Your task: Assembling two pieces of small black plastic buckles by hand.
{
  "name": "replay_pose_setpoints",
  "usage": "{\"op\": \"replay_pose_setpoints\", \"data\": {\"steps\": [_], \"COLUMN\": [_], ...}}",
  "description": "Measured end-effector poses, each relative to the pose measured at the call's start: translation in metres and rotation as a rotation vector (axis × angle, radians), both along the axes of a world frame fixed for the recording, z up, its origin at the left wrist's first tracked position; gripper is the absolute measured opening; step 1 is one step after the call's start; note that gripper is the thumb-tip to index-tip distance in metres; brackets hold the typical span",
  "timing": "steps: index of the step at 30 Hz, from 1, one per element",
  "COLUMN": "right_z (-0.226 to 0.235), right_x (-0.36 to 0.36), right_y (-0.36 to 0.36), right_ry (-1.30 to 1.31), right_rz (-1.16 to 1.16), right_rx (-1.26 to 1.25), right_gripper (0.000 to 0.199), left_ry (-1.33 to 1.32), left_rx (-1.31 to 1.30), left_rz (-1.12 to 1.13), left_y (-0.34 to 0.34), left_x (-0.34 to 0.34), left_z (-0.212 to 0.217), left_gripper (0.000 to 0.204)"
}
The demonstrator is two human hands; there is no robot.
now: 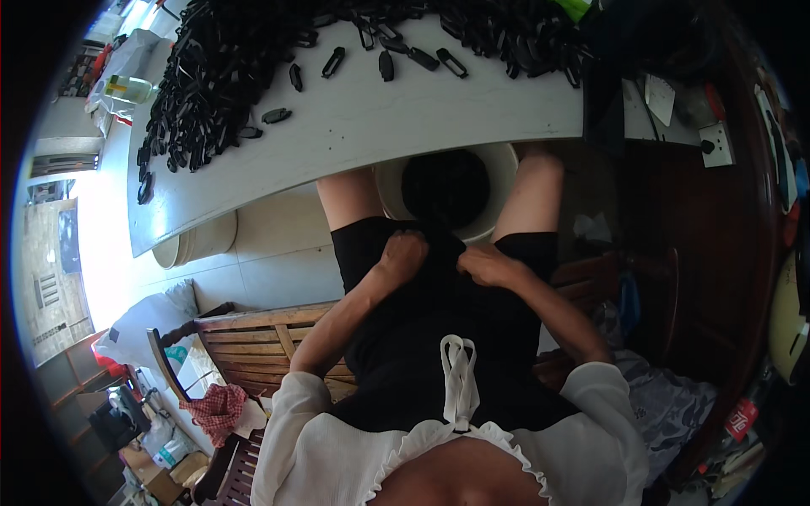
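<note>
Both of my hands are over my lap, in front of the table edge. My left hand (403, 255) is closed, its curled fingers at the edge of black cloth (440, 244) lying across my thighs. Opposite it, my right hand (489, 264) pinches the same cloth. Whether this cloth is separate from my black shorts I cannot tell. A pale bucket (506, 173) stands between my knees, partly under the table, with dark contents too dim to make out. Heaped on the table are many small black oval plastic pieces (211, 84), some shaped like open frames.
The white table (380, 126) crosses in front of me above my knees. I sit on a slatted wooden bench (261, 337). Another pale bucket (211, 240) is under the table at left. A socket strip (717, 145) and dark wooden furniture (700, 219) are at right.
</note>
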State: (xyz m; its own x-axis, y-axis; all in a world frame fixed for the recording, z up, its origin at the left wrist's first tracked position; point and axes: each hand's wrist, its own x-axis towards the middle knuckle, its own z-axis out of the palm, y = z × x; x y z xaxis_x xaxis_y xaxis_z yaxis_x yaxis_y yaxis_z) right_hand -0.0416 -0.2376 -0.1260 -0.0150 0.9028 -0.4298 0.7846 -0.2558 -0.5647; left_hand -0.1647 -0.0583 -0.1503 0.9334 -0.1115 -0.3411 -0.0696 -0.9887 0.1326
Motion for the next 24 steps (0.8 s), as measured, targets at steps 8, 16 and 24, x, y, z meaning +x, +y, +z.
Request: {"op": "replay_pose_setpoints", "data": {"steps": [8,16,24], "right_z": [-0.026,0.113,0.149], "right_x": [-0.016,0.067,0.146], "right_y": [0.013,0.054,0.140], "right_ry": [-0.190,-0.003,-0.622], "right_rz": [0.085,-0.345,-0.695], "right_rx": [-0.185,0.615,0.688], "right_gripper": [0.015,0.004,0.014], "left_ry": [0.226,-0.037,-0.834], "left_rx": [-0.053,-0.882,-0.508], "left_rz": [-0.055,0.065,0.531], "left_y": [-0.035,0.017,0.080], "left_x": [0.004,0.034,0.138], "left_z": [-0.027,0.083,0.177], "left_gripper": [0.023,0.016,0.020]}}
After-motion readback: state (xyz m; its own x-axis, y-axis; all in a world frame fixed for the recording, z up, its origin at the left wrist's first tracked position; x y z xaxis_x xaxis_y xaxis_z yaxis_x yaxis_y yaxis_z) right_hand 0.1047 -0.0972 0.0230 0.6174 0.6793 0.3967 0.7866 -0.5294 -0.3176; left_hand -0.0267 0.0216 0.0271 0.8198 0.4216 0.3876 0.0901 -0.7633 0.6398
